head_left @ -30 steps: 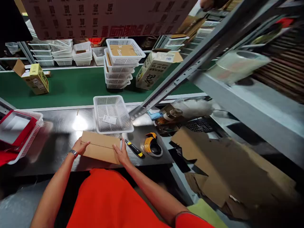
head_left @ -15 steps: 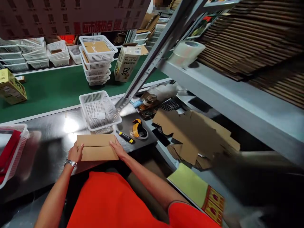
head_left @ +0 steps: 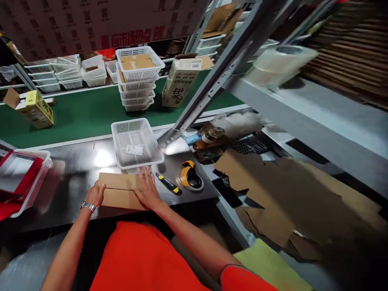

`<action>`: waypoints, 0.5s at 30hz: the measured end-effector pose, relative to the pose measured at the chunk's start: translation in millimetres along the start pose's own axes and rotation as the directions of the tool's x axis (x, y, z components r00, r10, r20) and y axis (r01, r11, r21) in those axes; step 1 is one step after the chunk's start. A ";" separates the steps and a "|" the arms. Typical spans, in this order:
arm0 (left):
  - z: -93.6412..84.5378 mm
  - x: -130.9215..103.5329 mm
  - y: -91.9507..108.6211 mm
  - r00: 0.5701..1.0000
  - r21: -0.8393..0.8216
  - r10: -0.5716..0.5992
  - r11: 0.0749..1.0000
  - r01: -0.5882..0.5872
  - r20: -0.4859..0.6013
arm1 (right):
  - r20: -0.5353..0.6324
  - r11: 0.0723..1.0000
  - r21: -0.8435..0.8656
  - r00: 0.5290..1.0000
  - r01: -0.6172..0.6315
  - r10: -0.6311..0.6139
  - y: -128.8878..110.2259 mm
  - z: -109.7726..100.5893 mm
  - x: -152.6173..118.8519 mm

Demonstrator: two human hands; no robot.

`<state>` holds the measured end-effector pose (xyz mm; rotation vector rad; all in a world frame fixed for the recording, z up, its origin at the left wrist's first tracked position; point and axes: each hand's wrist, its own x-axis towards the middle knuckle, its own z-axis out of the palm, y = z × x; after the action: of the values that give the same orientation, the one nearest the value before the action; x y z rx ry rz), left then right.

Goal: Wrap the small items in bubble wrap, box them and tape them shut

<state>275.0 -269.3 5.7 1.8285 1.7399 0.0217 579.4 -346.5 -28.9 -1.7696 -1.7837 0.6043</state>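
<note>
A closed brown cardboard box (head_left: pixel 118 190) lies at the front edge of the metal bench, a seam running along its top. My left hand (head_left: pixel 95 195) grips its left end, thumb on the top face. Spread fingers of my right hand (head_left: pixel 148 189) rest over the box's right end and reach toward a white basket (head_left: pixel 136 141) just behind it. A paper label (head_left: pixel 134 150) lies in that basket. To the right of my right hand are a black and yellow utility knife (head_left: pixel 168 184) and a yellow-handled tape dispenser (head_left: pixel 191 176).
Behind the bench runs a green conveyor (head_left: pixel 91 107) with stacked white baskets (head_left: pixel 138 91) and a tall carton (head_left: pixel 181 81). A slanting metal post (head_left: pixel 206 95) and a shelf (head_left: pixel 318 113) holding tape rolls stand at right. Red items fill a basket (head_left: pixel 36 182) at left.
My right hand has let go of the box's right edge and spread flat over its top. The left hand keeps its grip. The view has swung slightly right.
</note>
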 end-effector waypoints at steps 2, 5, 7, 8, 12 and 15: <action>-1.7 -2.5 -1.5 1.000 -0.008 0.003 1.000 -0.003 -0.014 | 0.226 0.955 -0.138 0.947 0.262 -0.228 -14.2 -5.4 9.9; -3.5 -5.9 -1.9 0.999 -0.014 -0.005 1.000 0.005 -0.049 | 0.454 0.901 -0.160 0.841 0.403 -0.295 -31.4 -11.6 21.4; 0.9 -11.0 0.0 0.992 -0.010 -0.018 1.000 0.017 -0.122 | 0.507 0.901 -0.166 0.818 0.401 -0.270 -34.7 -14.0 25.4; 6.1 -15.2 1.7 0.985 0.003 -0.009 1.000 0.009 -0.175 | 0.521 0.901 -0.166 0.812 0.400 -0.265 -34.1 -14.8 26.4; 44.0 -42.1 8.2 0.927 0.227 0.315 0.936 -0.268 -0.205 | 0.491 0.905 -0.129 0.819 0.405 -0.297 -30.8 -15.8 26.9; 68.7 -58.9 3.8 0.877 0.392 0.478 0.817 -0.423 -0.048 | 0.442 0.906 -0.089 0.832 0.413 -0.336 -35.9 -12.5 26.4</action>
<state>298.6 -350.9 -25.8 2.5524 1.4228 0.0175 561.2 -322.1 6.0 -1.3966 -2.4778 0.7077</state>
